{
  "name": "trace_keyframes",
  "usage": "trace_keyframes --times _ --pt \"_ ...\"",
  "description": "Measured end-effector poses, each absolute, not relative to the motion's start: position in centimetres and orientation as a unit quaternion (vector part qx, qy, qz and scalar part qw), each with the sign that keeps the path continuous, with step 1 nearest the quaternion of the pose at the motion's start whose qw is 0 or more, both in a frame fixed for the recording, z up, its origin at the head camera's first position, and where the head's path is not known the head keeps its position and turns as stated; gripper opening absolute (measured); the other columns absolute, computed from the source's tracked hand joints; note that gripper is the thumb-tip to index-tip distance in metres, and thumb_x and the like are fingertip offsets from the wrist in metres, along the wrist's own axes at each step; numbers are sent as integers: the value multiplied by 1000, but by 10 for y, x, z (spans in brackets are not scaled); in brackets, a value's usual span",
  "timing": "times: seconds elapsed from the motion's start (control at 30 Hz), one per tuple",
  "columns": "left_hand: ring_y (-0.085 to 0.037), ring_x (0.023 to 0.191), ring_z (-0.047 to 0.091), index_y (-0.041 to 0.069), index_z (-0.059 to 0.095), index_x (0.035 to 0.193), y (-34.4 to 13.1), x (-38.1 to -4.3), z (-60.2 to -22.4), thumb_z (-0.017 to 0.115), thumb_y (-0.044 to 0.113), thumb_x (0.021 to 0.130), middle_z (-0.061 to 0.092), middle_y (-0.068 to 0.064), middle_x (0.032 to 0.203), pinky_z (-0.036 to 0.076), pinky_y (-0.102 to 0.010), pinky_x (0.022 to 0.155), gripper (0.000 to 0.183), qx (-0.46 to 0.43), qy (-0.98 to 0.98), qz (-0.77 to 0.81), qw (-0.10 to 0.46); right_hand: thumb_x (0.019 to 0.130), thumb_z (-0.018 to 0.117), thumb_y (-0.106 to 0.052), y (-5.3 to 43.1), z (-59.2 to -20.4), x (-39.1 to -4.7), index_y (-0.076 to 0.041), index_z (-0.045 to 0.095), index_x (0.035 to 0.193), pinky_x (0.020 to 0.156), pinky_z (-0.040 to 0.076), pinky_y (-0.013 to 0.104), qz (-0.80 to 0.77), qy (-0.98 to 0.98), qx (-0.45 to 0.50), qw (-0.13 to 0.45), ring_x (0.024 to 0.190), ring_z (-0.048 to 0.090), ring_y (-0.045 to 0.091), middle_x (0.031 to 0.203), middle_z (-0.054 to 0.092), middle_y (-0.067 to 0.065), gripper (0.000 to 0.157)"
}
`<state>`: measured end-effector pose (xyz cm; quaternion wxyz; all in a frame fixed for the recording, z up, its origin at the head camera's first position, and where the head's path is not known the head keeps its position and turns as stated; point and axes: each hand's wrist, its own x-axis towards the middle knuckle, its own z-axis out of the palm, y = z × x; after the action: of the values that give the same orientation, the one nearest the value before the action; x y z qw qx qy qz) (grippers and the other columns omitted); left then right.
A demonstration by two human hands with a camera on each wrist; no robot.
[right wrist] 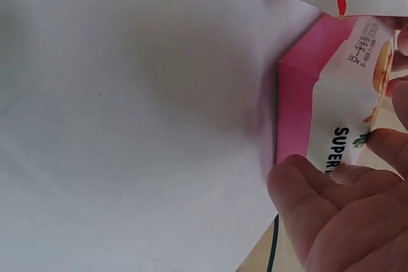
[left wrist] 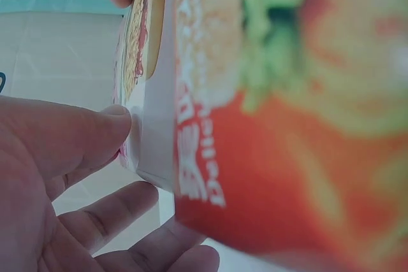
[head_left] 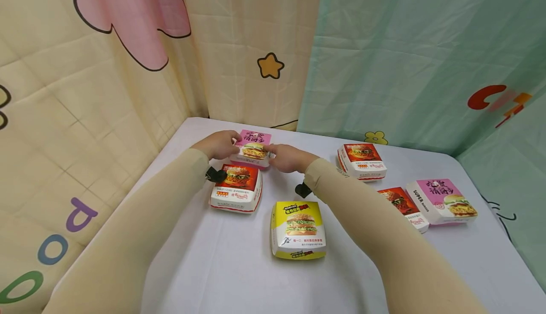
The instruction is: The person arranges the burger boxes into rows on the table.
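At the far left of the table, a pink-and-white burger box sits between both hands. My left hand grips its left side; in the left wrist view the thumb presses near a corner of the box. My right hand holds the right side, and in the right wrist view its thumb lies at the lower edge of the box, with fingers over the "SUPER" side. Just in front stands a red-topped burger box, close to the left wrist. A yellow-topped burger box lies nearer me.
On the right are a red-topped box, another red-topped box partly behind my right forearm, and a second pink box beside it. Patterned curtains hang along the back and left edges of the white table.
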<state>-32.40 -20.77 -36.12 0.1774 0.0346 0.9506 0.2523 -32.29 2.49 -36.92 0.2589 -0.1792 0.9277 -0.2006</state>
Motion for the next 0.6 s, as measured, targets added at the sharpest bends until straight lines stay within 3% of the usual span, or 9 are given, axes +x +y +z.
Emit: trace_keyframes --times 0.6 --pt "-38 134 49 10 48 155 -207 -320 -354 62 28 104 48 -21 158 40 -60 119 56 32 954 238 180 109 52 -21 23 -370 -324 -32 22 169 130 25 53 -200 924 -174 274 162 25 29 174 30 5 68"
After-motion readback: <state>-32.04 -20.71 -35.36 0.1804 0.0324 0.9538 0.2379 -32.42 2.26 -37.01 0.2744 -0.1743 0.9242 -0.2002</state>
